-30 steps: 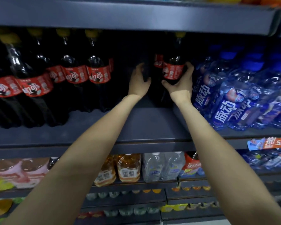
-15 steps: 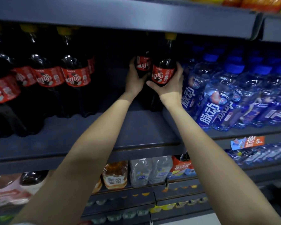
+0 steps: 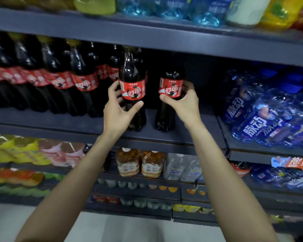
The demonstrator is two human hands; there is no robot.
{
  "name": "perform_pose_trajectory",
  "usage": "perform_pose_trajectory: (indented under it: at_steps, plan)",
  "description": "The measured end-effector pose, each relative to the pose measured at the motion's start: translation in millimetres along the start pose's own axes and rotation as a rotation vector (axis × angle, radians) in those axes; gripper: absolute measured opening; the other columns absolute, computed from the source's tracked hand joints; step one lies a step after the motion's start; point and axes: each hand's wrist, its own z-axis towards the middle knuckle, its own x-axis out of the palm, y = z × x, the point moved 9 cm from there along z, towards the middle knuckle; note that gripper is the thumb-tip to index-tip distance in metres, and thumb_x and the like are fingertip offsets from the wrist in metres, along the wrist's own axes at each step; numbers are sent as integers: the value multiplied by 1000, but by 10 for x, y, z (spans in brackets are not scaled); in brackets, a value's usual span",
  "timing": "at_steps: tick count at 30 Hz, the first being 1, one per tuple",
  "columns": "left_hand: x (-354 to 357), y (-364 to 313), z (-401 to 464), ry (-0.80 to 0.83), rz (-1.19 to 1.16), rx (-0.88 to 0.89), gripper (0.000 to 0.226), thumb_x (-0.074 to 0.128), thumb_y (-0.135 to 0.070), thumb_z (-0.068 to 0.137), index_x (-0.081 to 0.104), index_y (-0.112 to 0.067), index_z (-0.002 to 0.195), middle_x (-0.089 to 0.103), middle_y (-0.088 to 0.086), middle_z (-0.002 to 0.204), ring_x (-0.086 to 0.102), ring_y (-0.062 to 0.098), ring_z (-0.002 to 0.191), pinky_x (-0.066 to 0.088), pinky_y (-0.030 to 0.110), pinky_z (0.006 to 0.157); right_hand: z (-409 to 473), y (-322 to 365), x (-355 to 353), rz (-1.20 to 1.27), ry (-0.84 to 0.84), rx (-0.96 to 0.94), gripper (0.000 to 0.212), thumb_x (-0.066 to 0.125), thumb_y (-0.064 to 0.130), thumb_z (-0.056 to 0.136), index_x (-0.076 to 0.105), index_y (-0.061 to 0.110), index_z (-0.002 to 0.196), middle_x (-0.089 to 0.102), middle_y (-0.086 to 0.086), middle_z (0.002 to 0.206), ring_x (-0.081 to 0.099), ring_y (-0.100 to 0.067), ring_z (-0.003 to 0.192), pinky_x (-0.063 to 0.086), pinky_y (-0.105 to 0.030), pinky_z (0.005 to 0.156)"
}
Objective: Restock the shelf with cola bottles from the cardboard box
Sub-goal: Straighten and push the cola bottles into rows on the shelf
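On the cola shelf (image 3: 87, 125), front edge, two bottles upright, side by side with a dark gap between. Left hand (image 3: 118, 109) wrapped round the left bottle (image 3: 133, 88) just under its red label, thumb across the front, fingers curled behind. Right hand (image 3: 182, 103) clasped round the right bottle (image 3: 171, 88), thumb below the label, fingers round the far side. Both long axes vertical, bases down on the shelf or very nearly so; contact hard to judge. Each bottle straight ahead of its own hand, so the push likely runs back into the shelf, away from the body. Left of the left bottle, standing cola row (image 3: 59, 79), near enough to crowd any sideways slide. Right of the right bottle, open dark space, then blue drinks (image 3: 262, 117) leaning, well apart. Above, the next shelf board (image 3: 182, 41) close over the caps: little headroom for lifting. Cardboard box not in view.
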Motion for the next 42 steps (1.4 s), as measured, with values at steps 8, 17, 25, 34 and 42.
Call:
perform_pose_trajectory:
  at_steps: [8, 17, 25, 34, 42]
  plan:
    - [-371, 293, 257, 30, 139, 57, 85, 68, -43, 82, 21, -14, 147, 39, 4, 146, 40, 16, 134, 41, 47, 105, -159, 243, 780, 84, 74, -24, 83, 87, 15, 62, 41, 15, 130, 60, 6, 113, 59, -8, 106, 48, -20, 89]
    - [-556, 85, 183, -116, 641, 144, 82, 67, -51, 81, 34, -9, 143, 45, 8, 141, 48, 25, 126, 51, 42, 83, -189, 263, 930, -10, 4, -46, 84, 84, 36, 64, 43, 22, 136, 51, -3, 127, 54, -17, 117, 47, -42, 100]
    - [-463, 74, 100, -189, 617, 180, 66, 58, -37, 92, 32, -6, 144, 45, 18, 132, 53, 31, 114, 53, 42, 71, -345, 242, 987, -117, -29, -61, 93, 82, 24, 72, 25, 25, 145, 47, -4, 136, 49, -20, 122, 45, -36, 100]
    - [-354, 242, 56, -258, 548, 127, 82, 70, -12, 81, 23, -15, 148, 39, 11, 138, 40, 24, 125, 54, 33, 69, -385, 292, 969, -166, -102, -96, 91, 81, 22, 73, 23, 27, 144, 53, -3, 132, 57, -20, 113, 53, -40, 90]
    - [-359, 254, 67, -296, 518, 153, 81, 74, -15, 78, 29, -17, 145, 45, 9, 134, 45, 21, 118, 52, 26, 60, -414, 315, 1013, -227, -169, -80, 86, 80, 26, 74, 26, 25, 141, 54, -4, 126, 59, -22, 106, 53, -43, 86]
